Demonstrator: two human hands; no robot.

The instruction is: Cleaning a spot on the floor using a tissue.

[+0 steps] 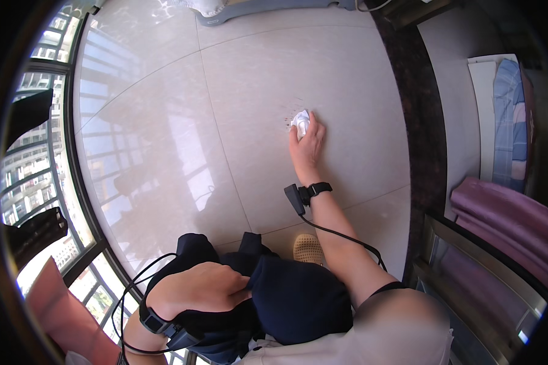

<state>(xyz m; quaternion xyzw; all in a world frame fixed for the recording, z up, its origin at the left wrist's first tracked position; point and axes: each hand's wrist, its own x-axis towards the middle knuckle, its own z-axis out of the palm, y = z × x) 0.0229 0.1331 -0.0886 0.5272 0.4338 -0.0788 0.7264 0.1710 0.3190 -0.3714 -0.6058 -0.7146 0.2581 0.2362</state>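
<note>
On the pale tiled floor (265,82), my right hand (308,139) presses a crumpled white tissue or cloth (301,122) held between thumb and fingers. Small reddish-brown marks (288,119) lie on the tile just left of and above the white wad. My left hand (201,287) rests at my lap, its fingers curled against the dark navy trousers (301,296); whether it pinches the fabric I cannot tell. Both wrists wear black straps with cabled devices.
Tall windows with a dark frame (84,182) run along the left. A grey-blue plastic base (274,11) stands at the top. To the right are a dark stone threshold strip (420,114), a metal-framed door (484,269), purple fabric (502,214) and a bed edge. A tan woven shoe (308,249) shows below.
</note>
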